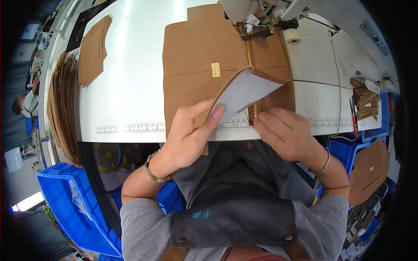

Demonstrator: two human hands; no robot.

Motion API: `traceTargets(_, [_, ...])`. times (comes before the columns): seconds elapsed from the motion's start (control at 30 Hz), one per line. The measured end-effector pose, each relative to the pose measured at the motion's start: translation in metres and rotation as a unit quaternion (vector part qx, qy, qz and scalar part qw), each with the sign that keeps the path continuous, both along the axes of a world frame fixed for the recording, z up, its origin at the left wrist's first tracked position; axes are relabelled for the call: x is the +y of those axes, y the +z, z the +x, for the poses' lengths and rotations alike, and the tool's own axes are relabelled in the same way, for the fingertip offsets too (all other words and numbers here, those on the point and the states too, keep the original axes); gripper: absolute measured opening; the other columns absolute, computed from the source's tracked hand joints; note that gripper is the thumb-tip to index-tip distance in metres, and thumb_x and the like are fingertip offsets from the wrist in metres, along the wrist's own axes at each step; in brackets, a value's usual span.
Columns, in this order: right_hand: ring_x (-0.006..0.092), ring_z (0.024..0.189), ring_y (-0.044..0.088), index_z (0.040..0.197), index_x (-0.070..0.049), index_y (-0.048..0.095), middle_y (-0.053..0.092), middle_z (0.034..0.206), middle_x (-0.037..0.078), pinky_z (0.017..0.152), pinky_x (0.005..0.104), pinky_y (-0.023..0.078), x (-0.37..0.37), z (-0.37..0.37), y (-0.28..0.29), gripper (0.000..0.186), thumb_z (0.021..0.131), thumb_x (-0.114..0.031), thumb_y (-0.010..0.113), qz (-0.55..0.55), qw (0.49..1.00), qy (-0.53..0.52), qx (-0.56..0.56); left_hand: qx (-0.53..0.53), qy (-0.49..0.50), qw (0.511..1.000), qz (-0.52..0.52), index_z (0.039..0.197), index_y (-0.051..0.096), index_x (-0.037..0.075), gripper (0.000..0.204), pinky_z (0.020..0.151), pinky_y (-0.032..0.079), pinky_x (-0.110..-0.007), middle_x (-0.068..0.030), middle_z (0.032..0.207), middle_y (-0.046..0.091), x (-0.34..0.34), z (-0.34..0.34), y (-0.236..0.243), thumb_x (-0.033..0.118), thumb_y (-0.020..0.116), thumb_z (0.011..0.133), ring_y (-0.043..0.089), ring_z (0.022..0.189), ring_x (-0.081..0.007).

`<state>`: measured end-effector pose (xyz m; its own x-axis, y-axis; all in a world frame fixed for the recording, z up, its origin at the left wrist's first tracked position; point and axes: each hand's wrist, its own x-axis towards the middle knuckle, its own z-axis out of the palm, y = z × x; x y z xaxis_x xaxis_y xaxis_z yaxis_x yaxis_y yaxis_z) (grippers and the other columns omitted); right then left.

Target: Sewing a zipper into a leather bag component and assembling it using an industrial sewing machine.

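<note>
A brown leather-like panel [191,52] lies on the white table under the sewing machine's presser foot [249,32]. It bears a small gold plate [215,70] and a cross seam. A gold-toothed zipper [249,54] runs from the foot toward me along the panel. My left hand [193,130] pinches a raised, folded-back flap [246,89] with a pale grey underside, thumb on that side. The flap hides the zipper's middle stretch. At the near end of the zipper, my right hand [283,130] has its fingers closed on the tape near the table edge.
Brown pieces are stacked at the left [65,104], with a smaller pile [93,52] beyond. A ruler strip [130,127] runs along the table's near edge. Red-handled snips [353,117] and small brown parts [365,102] lie right. Blue bins [69,204] stand below.
</note>
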<state>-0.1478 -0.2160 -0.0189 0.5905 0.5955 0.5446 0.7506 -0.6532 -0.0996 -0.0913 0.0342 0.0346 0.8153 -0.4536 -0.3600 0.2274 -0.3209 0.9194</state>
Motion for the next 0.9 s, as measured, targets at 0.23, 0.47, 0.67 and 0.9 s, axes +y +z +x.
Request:
traceTargets(0.23, [0.0344,0.098,0.07,0.107,0.003,0.072,0.07,0.112,0.015,0.079,0.0413,0.062,-0.009,-0.029,-0.022,0.041,0.072,-0.018,0.072,0.046,0.997,-0.008,0.069,-0.454,-0.162,0.873,0.077,0.124,0.073,0.004,0.053,0.085,0.054,-0.039,-0.0107,0.114,0.068,-0.006,-0.015,-0.031,0.011,0.078,0.072,0.063,0.096,-0.0295])
traceTargets(0.47, [0.0396,0.112,0.07,0.11,0.0,0.075,0.07,0.12,0.019,0.089,0.0485,0.063,-0.01,-0.04,-0.046,0.039,0.074,-0.014,0.068,0.048,0.998,-0.034,0.005,-0.54,-0.162,0.81,0.161,0.128,0.073,0.009,0.061,0.087,0.05,-0.04,-0.0054,0.118,0.063,-0.017,-0.029,-0.044,0.014,0.081,0.068,0.059,0.099,-0.0271])
traceTargets(0.67, [0.0368,0.109,0.071,0.11,-0.001,0.076,0.071,0.119,0.017,0.089,0.0485,0.064,-0.012,-0.038,-0.047,0.042,0.071,-0.013,0.065,0.032,0.999,-0.016,-0.023,-0.548,-0.155,0.802,0.179,0.127,0.074,0.01,0.058,0.085,0.048,-0.038,-0.0035,0.116,0.064,-0.019,-0.033,-0.043,0.02,0.081,0.071,0.059,0.098,-0.0245])
traceTargets(0.9, [0.0354,0.11,0.072,0.11,-0.002,0.077,0.073,0.117,0.016,0.09,0.0492,0.063,-0.01,-0.038,-0.045,0.045,0.068,-0.014,0.067,0.029,0.999,-0.018,-0.037,-0.537,-0.166,0.804,0.192,0.127,0.075,0.01,0.059,0.084,0.046,-0.037,-0.0026,0.116,0.064,-0.021,-0.032,-0.038,0.019,0.081,0.07,0.059,0.097,-0.0236])
